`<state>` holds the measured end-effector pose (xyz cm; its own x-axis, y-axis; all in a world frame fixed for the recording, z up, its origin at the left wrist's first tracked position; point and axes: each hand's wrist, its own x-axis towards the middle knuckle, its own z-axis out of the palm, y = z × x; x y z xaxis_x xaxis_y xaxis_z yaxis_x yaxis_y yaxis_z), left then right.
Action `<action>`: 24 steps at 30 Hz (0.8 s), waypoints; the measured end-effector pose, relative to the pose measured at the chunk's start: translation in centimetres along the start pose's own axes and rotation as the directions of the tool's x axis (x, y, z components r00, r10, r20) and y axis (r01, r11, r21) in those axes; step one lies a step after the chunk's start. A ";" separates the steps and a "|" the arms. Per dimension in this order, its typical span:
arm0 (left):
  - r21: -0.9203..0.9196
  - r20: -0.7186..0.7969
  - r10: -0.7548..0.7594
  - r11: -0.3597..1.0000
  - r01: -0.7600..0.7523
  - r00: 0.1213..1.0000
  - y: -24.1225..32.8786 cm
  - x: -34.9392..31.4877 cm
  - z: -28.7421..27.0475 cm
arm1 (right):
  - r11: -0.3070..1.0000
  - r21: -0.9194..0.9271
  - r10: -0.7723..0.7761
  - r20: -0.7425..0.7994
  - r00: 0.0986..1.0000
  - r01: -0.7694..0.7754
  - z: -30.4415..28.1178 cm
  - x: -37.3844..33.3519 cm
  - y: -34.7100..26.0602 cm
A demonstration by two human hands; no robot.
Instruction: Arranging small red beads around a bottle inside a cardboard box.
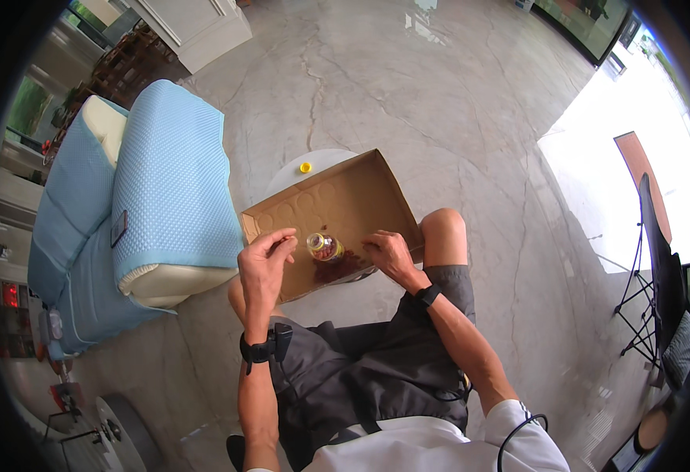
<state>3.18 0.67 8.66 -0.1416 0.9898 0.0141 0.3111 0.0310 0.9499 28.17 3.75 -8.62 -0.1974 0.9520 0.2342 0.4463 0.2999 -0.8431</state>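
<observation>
A shallow brown cardboard box (353,189) lies tilted in front of me, partly over a white round table. Inside it stands a clear jar (326,247) with small reddish pieces in it and its mouth uncovered. Loose dark red pieces (335,270) are heaped beside the jar, toward me. My left hand (263,263) hovers just left of the jar, thumb and fingers drawn together. Over the box's right side, my right hand (390,255) has its fingertips bunched toward the jar. Whatever either hand pinches is too small to make out.
A yellow cap (306,167) rests on the white round table (282,177) beyond the box. To the left is a sofa with a light blue cover (168,173), a phone (119,227) lying on it. A folding chair (653,252) stands at the right.
</observation>
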 end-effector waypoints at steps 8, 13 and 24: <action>0.290 0.118 0.258 0.915 -0.282 0.959 1.0 -0.3 1.9 | 1.000 0.003 -0.017 0.007 1.000 0.017 0.3 -0.1 0.3; 0.324 0.174 0.253 0.898 -0.298 0.952 1.5 0.0 2.0 | 1.000 -0.011 -0.017 0.011 1.000 0.017 0.1 -0.2 0.3; 0.503 0.301 0.395 0.708 -0.497 0.868 1.9 0.3 1.9 | 1.000 -0.004 -0.010 0.004 1.000 0.010 0.6 -0.1 0.6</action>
<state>5.45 1.29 9.85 0.2827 0.9131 0.2939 0.7629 -0.3997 0.5081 27.96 3.76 -9.38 -0.2049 0.9488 0.2404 0.4483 0.3093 -0.8387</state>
